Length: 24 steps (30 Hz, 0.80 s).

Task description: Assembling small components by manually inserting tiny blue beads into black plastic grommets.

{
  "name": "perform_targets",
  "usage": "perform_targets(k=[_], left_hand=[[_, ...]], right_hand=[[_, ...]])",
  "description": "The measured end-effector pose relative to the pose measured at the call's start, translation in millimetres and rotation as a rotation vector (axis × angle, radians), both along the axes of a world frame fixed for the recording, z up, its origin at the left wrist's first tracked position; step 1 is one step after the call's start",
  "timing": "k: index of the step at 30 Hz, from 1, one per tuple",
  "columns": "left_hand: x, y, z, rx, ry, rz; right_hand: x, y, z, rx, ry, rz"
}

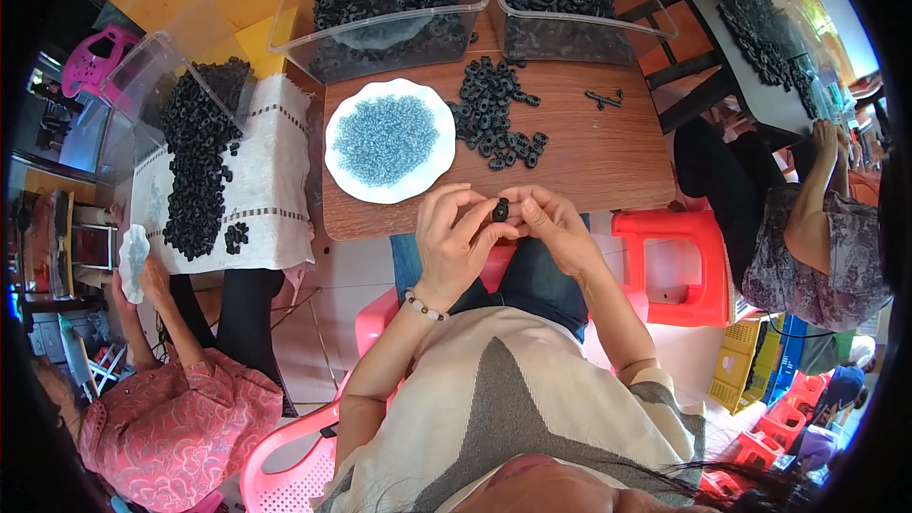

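Both my hands meet in front of my chest, just off the table's near edge. Between the fingertips of my left hand (454, 233) is a small black ring-shaped part (500, 211) with a hole in its middle. The fingers of my right hand (549, 223) pinch close against its other side. Just beyond my left hand stands a scalloped white plate (442, 166) spread with many small pale-blue translucent pieces (388, 141). Beside the plate lies a loose pile of black parts (486, 104) like the one I hold.
Two clear bins (380, 33) (589, 30) of black parts stand at the brown table's (589, 157) far edge. A small dark tool (603, 99) lies at right. Co-workers sit left (190, 418) and right (807, 256), by more black parts. A red stool (674, 228) stands at my right.
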<state>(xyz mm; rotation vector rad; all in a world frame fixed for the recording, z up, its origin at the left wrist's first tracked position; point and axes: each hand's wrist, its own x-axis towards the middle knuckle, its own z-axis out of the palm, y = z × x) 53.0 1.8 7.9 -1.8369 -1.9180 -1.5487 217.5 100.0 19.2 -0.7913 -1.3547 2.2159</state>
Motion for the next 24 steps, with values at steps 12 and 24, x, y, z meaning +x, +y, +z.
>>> perform_targets(k=[12,24], left_hand=[[0,7,-1,-0.016,-0.082,0.048],[3,-3,-20,-0.093,-0.211,-0.007]], right_hand=[[-32,91,39,0.838,-0.140,-0.215],[-54,203,81,1.287,-0.324,-0.538]])
